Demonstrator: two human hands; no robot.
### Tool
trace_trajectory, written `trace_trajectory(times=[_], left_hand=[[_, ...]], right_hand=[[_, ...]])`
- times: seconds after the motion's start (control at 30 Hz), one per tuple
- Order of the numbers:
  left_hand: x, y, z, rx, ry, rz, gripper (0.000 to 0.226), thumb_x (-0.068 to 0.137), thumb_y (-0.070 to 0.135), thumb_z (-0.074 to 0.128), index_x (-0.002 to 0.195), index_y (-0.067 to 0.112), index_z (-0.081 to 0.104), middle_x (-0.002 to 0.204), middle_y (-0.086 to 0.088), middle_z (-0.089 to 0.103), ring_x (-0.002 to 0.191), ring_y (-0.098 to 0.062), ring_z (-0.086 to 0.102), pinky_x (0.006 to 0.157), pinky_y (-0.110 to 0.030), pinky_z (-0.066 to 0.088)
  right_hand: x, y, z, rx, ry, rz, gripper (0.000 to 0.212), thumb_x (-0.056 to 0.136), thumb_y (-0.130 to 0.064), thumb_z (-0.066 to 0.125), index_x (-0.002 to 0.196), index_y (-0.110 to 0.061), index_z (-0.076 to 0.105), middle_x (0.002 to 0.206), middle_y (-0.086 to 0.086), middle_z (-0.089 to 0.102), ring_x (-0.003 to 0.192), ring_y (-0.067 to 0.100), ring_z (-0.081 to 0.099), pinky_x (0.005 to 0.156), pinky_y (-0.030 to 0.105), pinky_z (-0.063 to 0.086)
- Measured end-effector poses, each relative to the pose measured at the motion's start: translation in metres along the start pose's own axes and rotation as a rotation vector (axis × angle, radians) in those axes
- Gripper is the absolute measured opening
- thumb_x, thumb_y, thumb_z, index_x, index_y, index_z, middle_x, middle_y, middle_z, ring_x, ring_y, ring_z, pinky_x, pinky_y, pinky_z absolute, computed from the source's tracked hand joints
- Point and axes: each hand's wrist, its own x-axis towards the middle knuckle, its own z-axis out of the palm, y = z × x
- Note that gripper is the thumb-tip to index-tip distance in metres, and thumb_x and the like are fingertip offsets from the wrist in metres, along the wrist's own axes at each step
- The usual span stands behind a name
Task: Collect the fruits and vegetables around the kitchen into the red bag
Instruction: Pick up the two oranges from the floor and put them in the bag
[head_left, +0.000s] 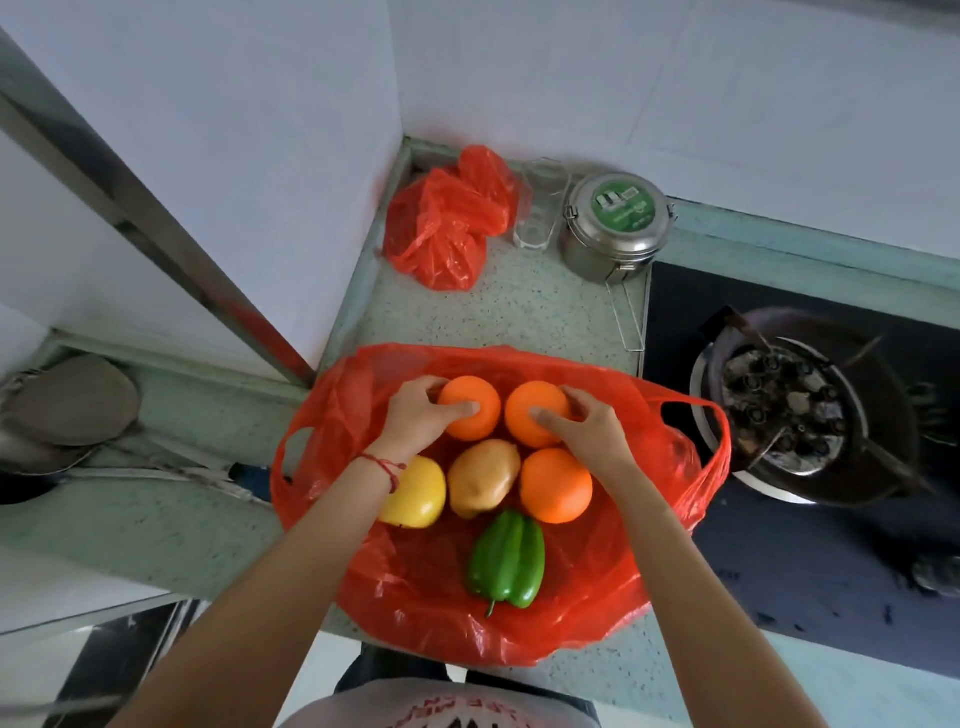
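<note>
A red plastic bag (587, 587) lies spread on the speckled counter with produce on it. My left hand (415, 415) grips an orange (475, 415) at the bag's far side. My right hand (587, 426) grips a second orange (530, 415) beside it. Nearer me lie a yellow fruit (421, 493), a brown potato (483, 480) and a third orange (556, 486). A green bell pepper (506, 558) lies closest to me, stem toward the counter's front edge.
A second, crumpled red bag (447, 218) sits in the back corner beside a clear container (537, 208) and a steel lunch tin (613, 223). A gas burner (789, 405) on a black hob is to the right. A wall and metal frame rise on the left.
</note>
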Motion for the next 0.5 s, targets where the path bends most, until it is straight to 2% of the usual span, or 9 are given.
trace_trajectory(times=[0.07, 0.13, 0.2, 0.33, 0.4, 0.5], left_hand=[[0.002, -0.001, 0.002, 0.026, 0.003, 0.004, 0.051, 0.069, 0.028, 0.078, 0.112, 0.005, 0.063, 0.115, -0.013, 0.066, 0.106, -0.024, 0.06, 0.085, -0.025, 0.042], [0.002, -0.001, 0.003, 0.024, 0.008, 0.01, 0.049, 0.07, 0.029, 0.077, 0.111, 0.006, 0.064, 0.114, -0.013, 0.066, 0.106, -0.024, 0.06, 0.085, -0.026, 0.042], [0.002, -0.001, 0.004, 0.017, 0.005, 0.017, 0.049, 0.07, 0.03, 0.077, 0.112, 0.007, 0.064, 0.114, -0.012, 0.066, 0.107, -0.024, 0.06, 0.088, -0.028, 0.043], [-0.001, -0.001, 0.004, 0.014, 0.015, 0.047, 0.051, 0.072, 0.031, 0.075, 0.115, 0.008, 0.063, 0.12, -0.011, 0.064, 0.113, -0.023, 0.057, 0.096, -0.028, 0.04], [-0.001, -0.001, 0.003, 0.019, 0.024, 0.057, 0.053, 0.073, 0.03, 0.074, 0.119, 0.007, 0.06, 0.123, -0.011, 0.062, 0.116, -0.022, 0.055, 0.096, -0.026, 0.038], [-0.004, -0.002, 0.0, 0.016, 0.036, 0.058, 0.057, 0.075, 0.032, 0.072, 0.123, 0.006, 0.056, 0.127, -0.012, 0.059, 0.118, -0.024, 0.054, 0.1, -0.031, 0.039]], right_hand=[[0.001, -0.001, 0.001, 0.004, 0.002, 0.005, 0.069, 0.072, -0.039, 0.073, 0.132, -0.016, 0.047, 0.132, 0.006, 0.054, 0.119, 0.019, 0.05, 0.094, 0.029, 0.041], [0.001, -0.002, 0.0, -0.001, 0.01, 0.01, 0.07, 0.072, -0.041, 0.073, 0.132, -0.016, 0.046, 0.133, 0.006, 0.053, 0.121, 0.021, 0.048, 0.097, 0.031, 0.04], [0.001, -0.003, 0.0, -0.014, 0.015, 0.016, 0.072, 0.072, -0.043, 0.072, 0.133, -0.016, 0.046, 0.135, 0.007, 0.052, 0.124, 0.022, 0.047, 0.101, 0.033, 0.039], [-0.002, -0.005, 0.001, -0.045, 0.041, 0.006, 0.072, 0.074, -0.044, 0.071, 0.134, -0.015, 0.044, 0.138, 0.006, 0.049, 0.127, 0.022, 0.043, 0.099, 0.027, 0.034], [-0.004, -0.004, 0.001, -0.046, 0.055, -0.008, 0.071, 0.075, -0.045, 0.069, 0.134, -0.016, 0.044, 0.138, 0.006, 0.049, 0.128, 0.022, 0.043, 0.103, 0.032, 0.035], [-0.01, -0.004, 0.0, -0.021, 0.081, -0.025, 0.067, 0.076, -0.044, 0.069, 0.133, -0.019, 0.045, 0.136, 0.004, 0.051, 0.126, 0.02, 0.045, 0.104, 0.033, 0.037]])
